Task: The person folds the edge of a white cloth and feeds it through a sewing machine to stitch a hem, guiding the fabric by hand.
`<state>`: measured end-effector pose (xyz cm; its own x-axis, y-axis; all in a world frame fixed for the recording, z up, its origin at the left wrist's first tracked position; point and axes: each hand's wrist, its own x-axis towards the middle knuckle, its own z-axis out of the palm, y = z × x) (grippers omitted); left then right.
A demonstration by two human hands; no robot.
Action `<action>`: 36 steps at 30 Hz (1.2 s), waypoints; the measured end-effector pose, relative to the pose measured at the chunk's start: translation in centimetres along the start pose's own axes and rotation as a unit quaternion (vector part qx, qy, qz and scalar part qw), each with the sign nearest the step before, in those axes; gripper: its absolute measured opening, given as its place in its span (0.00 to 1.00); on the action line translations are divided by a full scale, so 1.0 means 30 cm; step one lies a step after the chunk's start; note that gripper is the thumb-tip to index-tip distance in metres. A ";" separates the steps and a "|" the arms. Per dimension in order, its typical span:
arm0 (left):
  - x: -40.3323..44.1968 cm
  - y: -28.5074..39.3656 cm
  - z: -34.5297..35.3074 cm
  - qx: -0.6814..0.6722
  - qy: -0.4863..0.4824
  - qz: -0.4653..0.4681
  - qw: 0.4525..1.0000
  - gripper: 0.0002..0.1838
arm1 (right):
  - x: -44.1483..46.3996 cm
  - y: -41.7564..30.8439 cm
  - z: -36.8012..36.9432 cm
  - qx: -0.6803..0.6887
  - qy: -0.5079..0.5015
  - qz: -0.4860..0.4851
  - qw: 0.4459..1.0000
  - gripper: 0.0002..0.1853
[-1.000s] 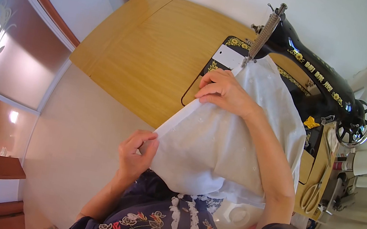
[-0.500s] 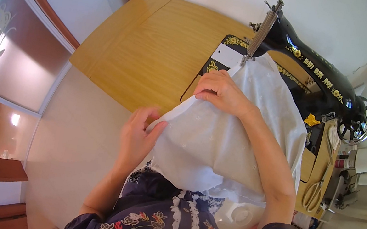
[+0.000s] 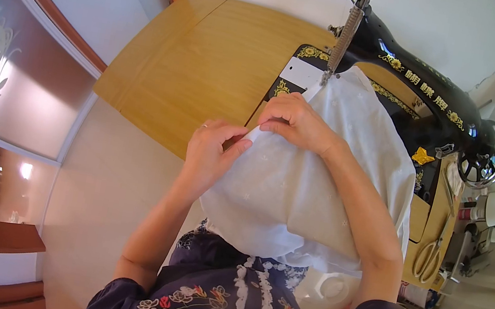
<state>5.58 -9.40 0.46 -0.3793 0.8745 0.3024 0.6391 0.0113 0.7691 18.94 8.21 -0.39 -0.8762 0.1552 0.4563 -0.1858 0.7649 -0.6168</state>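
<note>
White fabric [image 3: 295, 182] with small embroidered sprigs drapes from the black sewing machine [image 3: 400, 62] down over my lap. One corner of it lies beneath the machine's needle and presser foot [image 3: 326, 76]. My right hand [image 3: 296, 120] pinches the folded left edge of the cloth, a short way below the presser foot. Close to it, lower on the same edge, my left hand [image 3: 215, 149] grips the fold between thumb and fingers. The edge runs taut from my right hand up to the machine.
The wooden sewing table [image 3: 190, 66] spreads to the left of the machine. Large scissors [image 3: 429, 257] rest at its right end, near a yellow object [image 3: 422, 156] on the machine bed. The handwheel [image 3: 486, 155] stands at the right, with spools [image 3: 470, 211] below.
My left hand has slid up along the cloth's edge, closer to my right hand. My right hand keeps its pinch at nearly the same place. The view has shifted slightly.
</note>
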 end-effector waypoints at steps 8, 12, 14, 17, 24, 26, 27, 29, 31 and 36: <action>-0.013 0.005 0.015 0.031 0.028 0.006 0.999 0.07 | -0.002 0.005 0.002 0.010 -0.014 0.029 0.999 0.02; -0.016 0.000 0.022 0.061 0.050 0.027 0.997 0.06 | -0.002 0.017 0.006 0.025 -0.016 0.029 0.999 0.02; -0.016 0.003 0.017 0.078 0.048 0.032 0.995 0.06 | -0.002 0.011 0.006 0.009 -0.013 0.026 1.000 0.02; -0.020 -0.007 0.016 0.104 0.054 0.050 0.992 0.05 | -0.002 0.000 0.004 -0.030 -0.016 0.018 0.999 0.04; -0.015 -0.012 0.014 0.106 0.068 0.070 0.990 0.03 | -0.004 -0.012 -0.021 -0.090 0.021 -0.027 0.995 0.11; -0.015 -0.013 0.016 0.100 0.071 0.067 0.990 0.03 | -0.009 0.001 -0.023 -0.107 0.024 -0.029 0.994 0.11; -0.016 -0.014 0.017 0.098 0.073 0.065 0.990 0.03 | -0.011 0.007 -0.024 -0.116 0.026 -0.029 0.992 0.10; -0.017 -0.017 0.020 0.093 0.077 0.062 0.991 0.03 | -0.013 0.007 -0.027 -0.127 0.025 -0.033 0.991 0.10; -0.017 -0.020 0.020 0.093 0.078 0.070 0.990 0.02 | -0.013 0.006 -0.028 -0.142 0.032 -0.044 0.988 0.09; -0.017 -0.033 0.016 0.102 0.085 0.106 0.985 0.03 | -0.006 0.002 -0.026 -0.218 0.055 -0.107 0.969 0.06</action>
<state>5.46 -9.61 -0.74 -0.3179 0.7736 0.5482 0.8306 -0.0516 0.5545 19.45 8.72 -0.01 -0.7815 0.0108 0.6239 -0.1319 0.9744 -0.1821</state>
